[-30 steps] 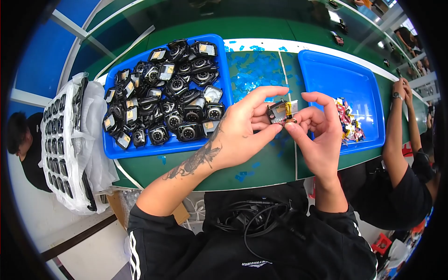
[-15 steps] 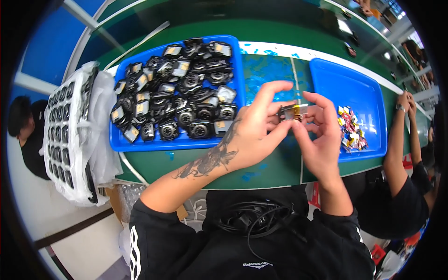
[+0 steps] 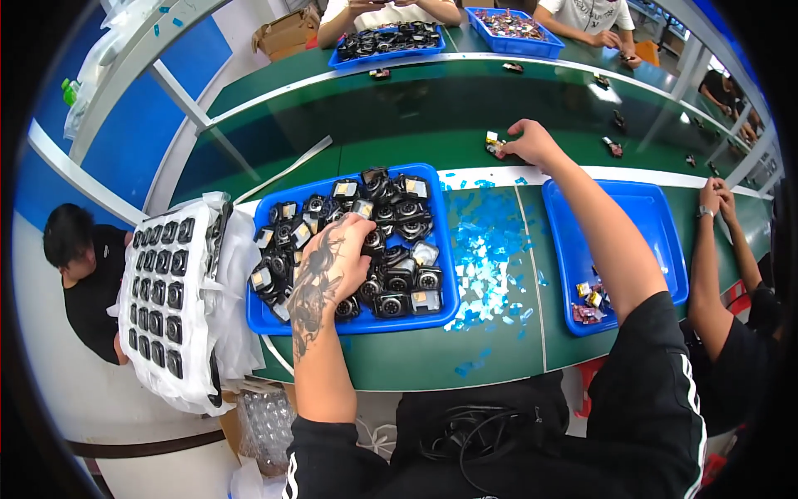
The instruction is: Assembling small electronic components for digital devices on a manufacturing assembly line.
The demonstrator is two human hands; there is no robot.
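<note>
Left hand [image 3: 345, 254] rests palm-down in the near blue tray [image 3: 349, 326], fingers curled into the heap of small black camera modules [image 3: 391, 249]; the fingertips are buried among the parts, so whether one is pinched cannot be told. The tray sits directly in front of the person, within a short reach of that arm, which suits a stock bin that is drawn from repeatedly.

Right hand [image 3: 532, 141] is extended far forward over the dark green conveyor belt [image 3: 399, 116], fingers closed lightly down on a small module [image 3: 494, 145] lying on the belt surface. The part touches the belt; the grip appears loose, at the point of contact with the belt rather than a lift.

A second blue tray [image 3: 632, 208] on the person's right holds a few small coloured pieces [image 3: 588, 301] in its near corner. Blue film scraps [image 3: 486, 249] litter the bench between the two trays, consistent with peeled protective tabs dropped where the hands work. A white foam tray of seated modules [image 3: 162, 291] stands to the left, overhanging the bench edge. Other workers' arms show at the right and far side.
</note>
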